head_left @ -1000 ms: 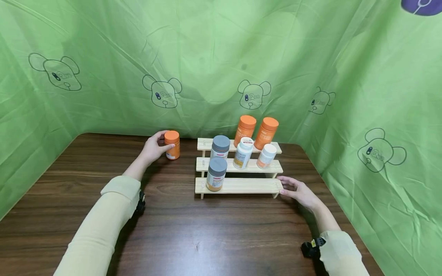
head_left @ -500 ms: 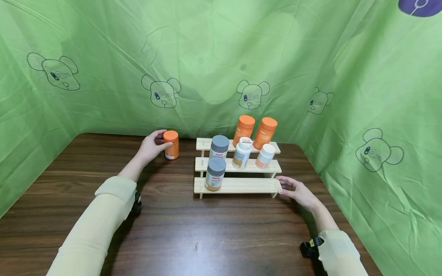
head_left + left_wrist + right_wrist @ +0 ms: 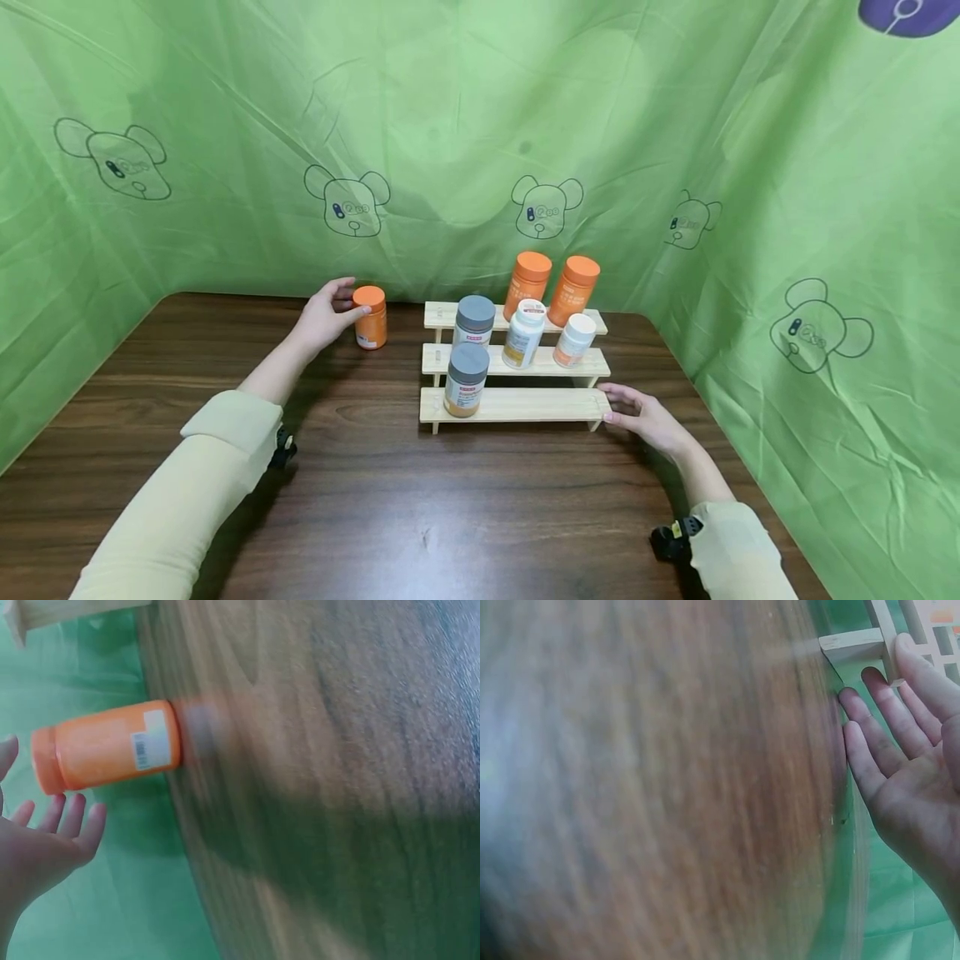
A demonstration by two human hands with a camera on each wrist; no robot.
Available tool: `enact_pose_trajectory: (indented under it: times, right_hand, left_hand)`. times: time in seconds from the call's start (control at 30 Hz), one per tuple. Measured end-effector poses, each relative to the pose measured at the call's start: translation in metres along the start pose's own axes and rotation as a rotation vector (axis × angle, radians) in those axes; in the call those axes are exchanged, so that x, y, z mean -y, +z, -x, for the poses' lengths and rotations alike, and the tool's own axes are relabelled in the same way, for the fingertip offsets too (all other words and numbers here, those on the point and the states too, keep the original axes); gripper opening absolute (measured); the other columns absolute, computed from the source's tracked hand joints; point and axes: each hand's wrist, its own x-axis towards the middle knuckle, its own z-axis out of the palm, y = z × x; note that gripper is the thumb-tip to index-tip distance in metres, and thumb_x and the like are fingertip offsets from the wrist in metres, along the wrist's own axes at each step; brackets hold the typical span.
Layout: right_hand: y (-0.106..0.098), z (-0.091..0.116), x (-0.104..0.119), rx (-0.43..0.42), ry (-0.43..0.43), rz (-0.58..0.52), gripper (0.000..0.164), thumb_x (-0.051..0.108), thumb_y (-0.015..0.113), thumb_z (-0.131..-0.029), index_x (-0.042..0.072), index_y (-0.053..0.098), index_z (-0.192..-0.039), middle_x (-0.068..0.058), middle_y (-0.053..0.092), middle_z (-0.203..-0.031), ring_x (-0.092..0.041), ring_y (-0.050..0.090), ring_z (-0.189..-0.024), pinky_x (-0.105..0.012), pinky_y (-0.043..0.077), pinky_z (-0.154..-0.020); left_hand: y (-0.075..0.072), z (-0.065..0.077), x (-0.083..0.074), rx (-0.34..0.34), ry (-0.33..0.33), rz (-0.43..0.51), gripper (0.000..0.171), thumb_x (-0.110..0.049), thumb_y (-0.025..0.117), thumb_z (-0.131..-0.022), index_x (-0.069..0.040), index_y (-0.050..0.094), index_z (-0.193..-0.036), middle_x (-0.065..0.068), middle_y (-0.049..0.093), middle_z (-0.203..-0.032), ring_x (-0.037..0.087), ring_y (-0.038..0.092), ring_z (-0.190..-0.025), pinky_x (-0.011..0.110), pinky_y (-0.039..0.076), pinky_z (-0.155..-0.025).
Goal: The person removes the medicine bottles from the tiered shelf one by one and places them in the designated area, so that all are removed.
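Observation:
In the head view an orange pill bottle (image 3: pixel 370 318) stands upright on the table, left of a three-step wooden display rack (image 3: pixel 540 404). My left hand (image 3: pixel 324 317) is around its left side, thumb in front and fingers behind. In the left wrist view the fingers of that hand (image 3: pixel 56 844) are spread loosely by the bottle's cap, not wrapped round it. My right hand (image 3: pixel 648 421) holds the right end of the rack's lowest step; in the right wrist view the step's end lies between thumb (image 3: pixel 922 671) and fingers.
Two orange bottles (image 3: pixel 573 292) stand on the top step. A grey-capped bottle (image 3: pixel 474 317) and two white bottles (image 3: pixel 522 337) are on the middle step. Another grey-capped bottle (image 3: pixel 466 379) sits at the lowest step's left end. Green cloth (image 3: pixel 450 125) hangs behind the table (image 3: pixel 450 517).
My left hand has eased slightly left from the orange bottle, its fingers loosening, and the left forearm has swung left. The bottle stays standing. My right hand keeps its place at the rack.

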Motion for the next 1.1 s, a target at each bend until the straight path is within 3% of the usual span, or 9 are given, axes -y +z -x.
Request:
enact_pose_trajectory:
  times: [0.27,0.63,1.1]
  right_hand:
    - [0.001,0.0,0.0,-0.012,-0.007,0.003,0.054,0.016,0.068,-0.088,0.003,0.047,-0.135,-0.019,0.056,-0.127,-0.007,0.056,-0.109,-0.02,0.049,-0.085]
    - [0.001,-0.002,-0.002,-0.019,-0.024,0.028,0.054,0.016,0.067,-0.088,0.002,0.046,-0.136,-0.019,0.057,-0.126,-0.008,0.056,-0.109,-0.018,0.048,-0.085]
    - [0.002,0.001,0.004,-0.003,0.006,-0.006,0.056,0.016,0.067,-0.088,0.002,0.044,-0.138,-0.023,0.053,-0.129,-0.008,0.055,-0.109,-0.019,0.048,-0.085]
  left_hand:
    - [-0.006,0.008,-0.021,0.001,-0.028,-0.028,0.071,-0.029,0.063,-0.091,-0.009,0.027,-0.148,0.021,0.037,-0.144,0.038,0.035,-0.132,0.055,0.036,-0.102]
    - [-0.012,0.014,-0.053,0.005,-0.001,-0.039,0.073,-0.032,0.067,-0.088,-0.012,0.029,-0.147,0.018,0.036,-0.147,0.035,0.033,-0.134,0.053,0.029,-0.107]
    - [-0.008,0.025,-0.112,0.079,0.009,-0.016,0.076,-0.043,0.069,-0.084,-0.021,0.032,-0.147,0.006,0.036,-0.149,0.026,0.028,-0.139,0.051,0.027,-0.11]
